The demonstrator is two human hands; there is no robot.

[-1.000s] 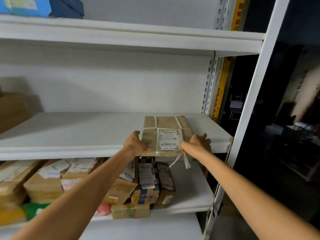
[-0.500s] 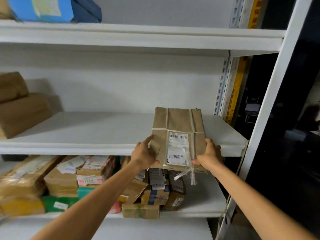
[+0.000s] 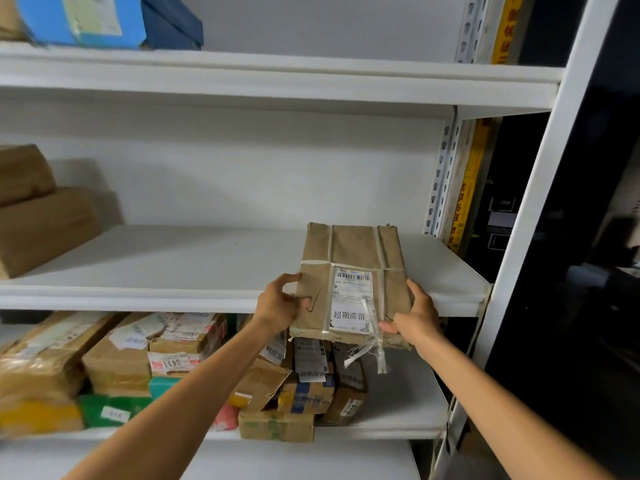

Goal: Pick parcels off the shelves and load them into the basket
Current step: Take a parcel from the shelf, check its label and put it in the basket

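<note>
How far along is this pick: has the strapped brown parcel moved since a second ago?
Yes. The parcel has slid toward the person; its near end now overhangs the middle shelf, left hand and right hand gripping it.

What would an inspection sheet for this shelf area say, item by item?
Surface: white middle shelf in a white rack.
Job's things: brown paper parcel, tied with white strap, white label on top, near end jutting past the shelf's front edge; basket not in view.
Clutter: two brown boxes at the shelf's left end; mixed parcels on the shelf below; blue boxes on the shelf above.
Grippers: left hand and right hand grip the parcel's two sides.
Cables: nothing seen.
Surroundings: white upright post; dark room to the right.
</note>
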